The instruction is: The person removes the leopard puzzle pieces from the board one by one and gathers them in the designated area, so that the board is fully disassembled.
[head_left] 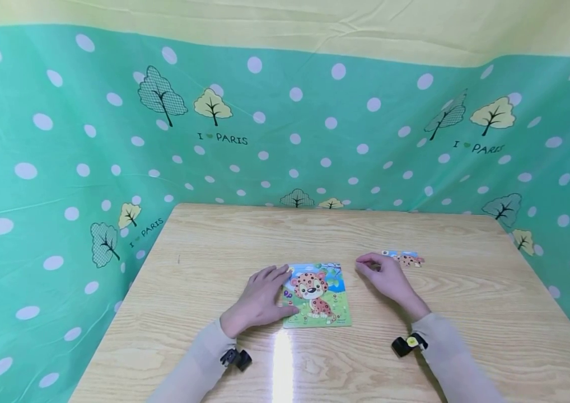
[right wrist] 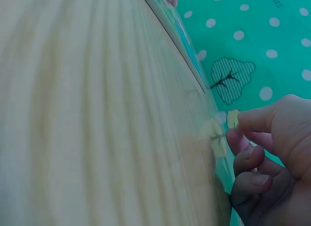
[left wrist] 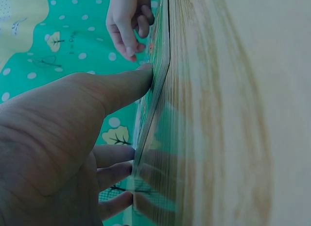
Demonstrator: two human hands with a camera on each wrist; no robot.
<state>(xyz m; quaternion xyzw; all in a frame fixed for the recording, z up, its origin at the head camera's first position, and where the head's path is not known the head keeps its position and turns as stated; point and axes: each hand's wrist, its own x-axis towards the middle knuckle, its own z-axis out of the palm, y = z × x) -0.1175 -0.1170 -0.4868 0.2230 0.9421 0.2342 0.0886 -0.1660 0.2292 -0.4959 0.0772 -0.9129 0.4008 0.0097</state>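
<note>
A square picture board (head_left: 316, 296) with a spotted leopard cub on grass lies flat on the table. My left hand (head_left: 262, 299) spans its left side, the thumb on the board's surface and the fingers spread at the upper left edge. In the left wrist view the left thumb (left wrist: 124, 85) touches the board while the fingers reach its edge. To the right of the board my right hand (head_left: 383, 274) hovers with loosely bent fingers; nothing shows between thumb and index finger. Just behind it are small leopard-print puzzle pieces (head_left: 408, 259), partly hidden by that hand.
A light wood-grain table (head_left: 204, 246) carries everything, with a bright light reflection in front of the board. Green dotted cloth with trees (head_left: 295, 123) hangs behind and along the sides. Each sleeved wrist wears a small black camera (head_left: 237, 358).
</note>
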